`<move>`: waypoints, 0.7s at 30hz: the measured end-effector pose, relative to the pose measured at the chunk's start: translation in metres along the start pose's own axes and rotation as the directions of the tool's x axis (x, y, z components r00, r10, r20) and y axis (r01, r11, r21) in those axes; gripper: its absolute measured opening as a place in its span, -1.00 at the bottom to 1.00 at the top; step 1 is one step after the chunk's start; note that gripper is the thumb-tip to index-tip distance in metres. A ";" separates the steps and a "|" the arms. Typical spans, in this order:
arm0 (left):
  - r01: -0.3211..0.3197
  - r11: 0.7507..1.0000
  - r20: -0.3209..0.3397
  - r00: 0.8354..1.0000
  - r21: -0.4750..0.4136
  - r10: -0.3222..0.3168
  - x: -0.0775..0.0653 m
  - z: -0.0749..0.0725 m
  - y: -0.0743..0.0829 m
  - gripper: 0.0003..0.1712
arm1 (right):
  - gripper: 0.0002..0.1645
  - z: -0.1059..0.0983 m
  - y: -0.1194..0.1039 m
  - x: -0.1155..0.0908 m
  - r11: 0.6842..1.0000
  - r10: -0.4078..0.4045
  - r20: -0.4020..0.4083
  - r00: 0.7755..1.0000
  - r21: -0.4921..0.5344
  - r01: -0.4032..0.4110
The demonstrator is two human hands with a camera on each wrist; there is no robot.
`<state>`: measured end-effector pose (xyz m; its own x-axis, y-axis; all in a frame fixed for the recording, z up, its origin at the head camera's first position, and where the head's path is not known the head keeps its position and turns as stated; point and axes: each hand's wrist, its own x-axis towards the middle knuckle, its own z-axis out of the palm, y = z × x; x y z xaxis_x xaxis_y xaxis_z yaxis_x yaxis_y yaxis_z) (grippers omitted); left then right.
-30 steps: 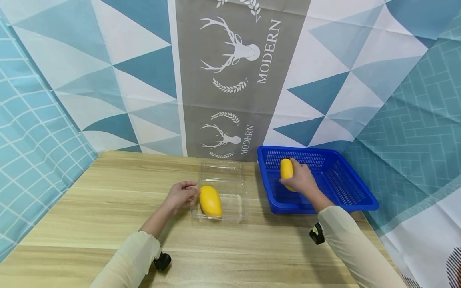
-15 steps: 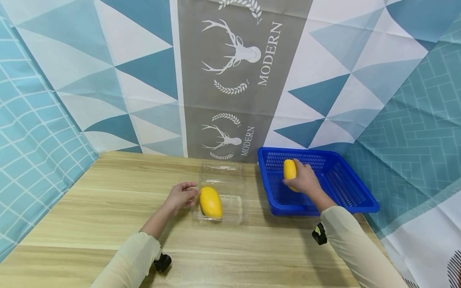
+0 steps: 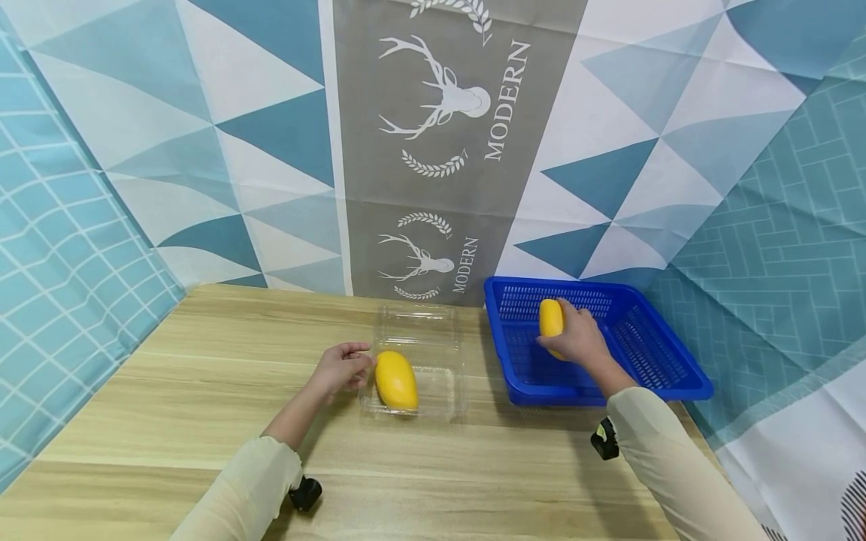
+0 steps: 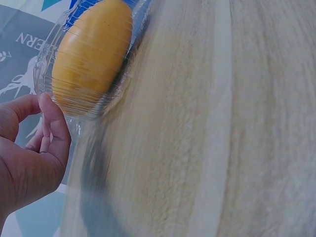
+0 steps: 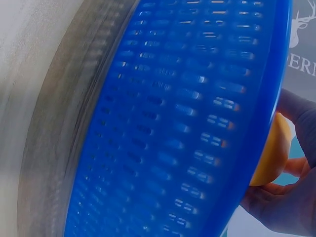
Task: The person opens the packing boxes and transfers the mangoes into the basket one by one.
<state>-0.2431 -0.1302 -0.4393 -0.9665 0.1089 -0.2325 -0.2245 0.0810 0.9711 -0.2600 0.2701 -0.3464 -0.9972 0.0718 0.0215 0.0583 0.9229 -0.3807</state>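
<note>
A yellow mango [image 3: 396, 380] lies in the left part of a clear plastic clamshell box [image 3: 436, 387], whose lid is folded back toward the wall. My left hand [image 3: 341, 368] pinches the box's left rim between thumb and forefinger; the left wrist view shows that hand [image 4: 37, 148] close beside the mango [image 4: 94, 52]. My right hand [image 3: 578, 336] grips a second mango [image 3: 551, 319] over the blue plastic basket [image 3: 504, 368]. In the right wrist view the basket wall [image 5: 173, 118] covers part of this mango [image 5: 276, 153].
The wooden table [image 3: 419, 473] carries the box at its middle and the basket at its right. Patterned cloth [image 3: 460, 150] hangs close behind both, with tile-print cloth [image 3: 61, 210] on the left side.
My right hand has shifted slightly right with its mango, staying over the basket. The left hand, box and other mango keep their places.
</note>
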 end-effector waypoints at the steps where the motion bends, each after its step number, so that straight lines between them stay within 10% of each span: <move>1: 0.000 1.000 0.000 1.000 0.000 0.000 0.000 0.000 0.000 -0.46 | 0.11 0.000 0.001 0.000 1.000 0.003 0.000 1.000 0.002 -0.003; 21: 0.003 1.000 -0.010 1.000 -0.012 -0.003 0.001 0.001 -0.001 -0.44 | 0.08 -0.003 0.008 0.003 1.000 0.009 -0.003 1.000 -0.006 -0.009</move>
<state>-0.2440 -0.1292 -0.4405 -0.9671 0.0989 -0.2346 -0.2285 0.0690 0.9711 -0.2626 0.2788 -0.3461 -0.9965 0.0810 0.0209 0.0672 0.9243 -0.3756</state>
